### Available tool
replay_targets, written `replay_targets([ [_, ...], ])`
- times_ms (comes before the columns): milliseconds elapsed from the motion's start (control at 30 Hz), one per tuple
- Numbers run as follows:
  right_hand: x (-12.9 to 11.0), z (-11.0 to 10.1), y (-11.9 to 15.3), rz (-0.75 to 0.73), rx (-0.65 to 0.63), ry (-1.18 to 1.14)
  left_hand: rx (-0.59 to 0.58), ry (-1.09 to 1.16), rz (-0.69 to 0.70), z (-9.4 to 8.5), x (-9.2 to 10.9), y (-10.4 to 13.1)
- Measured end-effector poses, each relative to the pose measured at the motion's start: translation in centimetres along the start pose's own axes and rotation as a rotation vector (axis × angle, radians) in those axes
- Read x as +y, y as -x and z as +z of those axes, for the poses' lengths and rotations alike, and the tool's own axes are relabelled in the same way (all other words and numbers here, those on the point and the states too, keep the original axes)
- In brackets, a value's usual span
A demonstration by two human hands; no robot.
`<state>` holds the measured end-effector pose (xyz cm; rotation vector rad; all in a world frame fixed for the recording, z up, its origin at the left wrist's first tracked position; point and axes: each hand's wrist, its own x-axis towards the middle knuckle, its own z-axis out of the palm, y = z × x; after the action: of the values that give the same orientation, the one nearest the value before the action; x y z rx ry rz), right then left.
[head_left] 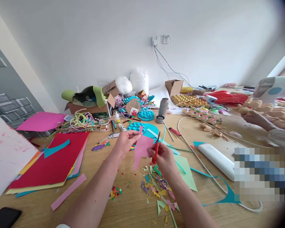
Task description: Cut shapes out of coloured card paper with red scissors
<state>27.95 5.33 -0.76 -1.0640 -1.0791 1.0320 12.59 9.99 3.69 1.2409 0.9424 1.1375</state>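
Observation:
Near the middle of the view, a cut piece of pink paper (142,146) hangs over the table between my hands. My left hand (129,141) pinches it at its upper left edge. My right hand (163,157) is closed round the red handles of a pair of scissors (156,150), with the dark blades pointing up beside the paper's right edge. The fingers of my right hand are also close to the paper; whether they touch it is unclear. Colourful paper scraps (156,182) lie on the table below my hands.
Stacked coloured paper (54,158) and a pink strip (68,191) lie left. A metal flask (163,107), a glue bottle (122,127) and craft pieces stand or lie ahead. A white cable (192,148) loops round a white power strip (218,160). Another person's hand (256,119) is at the right.

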Motion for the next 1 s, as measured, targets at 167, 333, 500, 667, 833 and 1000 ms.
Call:
replay_targets([
  [167,0.24,-0.06,-0.01,0.046,-0.014,-0.081,-0.004,0.012,-0.010,-0.09,-0.03,-0.07],
  [333,-0.02,-0.23,0.04,0.085,-0.015,-0.107,-0.015,0.037,-0.030,0.09,0.19,0.08],
  [500,-0.21,-0.30,0.02,0.077,0.000,-0.105,-0.136,0.014,-0.093,0.36,-0.07,0.46],
  [667,-0.27,-0.45,-0.02,0.073,-0.005,-0.114,-0.127,-0.023,-0.147,0.43,-0.55,0.39],
  [833,-0.69,-0.55,0.10,0.071,0.006,-0.124,0.020,0.049,-0.135,0.12,-0.36,0.05],
  [1000,-0.43,-0.50,0.19,0.090,-0.011,-0.111,0.039,0.089,-0.085,-0.21,-0.29,-0.15],
])
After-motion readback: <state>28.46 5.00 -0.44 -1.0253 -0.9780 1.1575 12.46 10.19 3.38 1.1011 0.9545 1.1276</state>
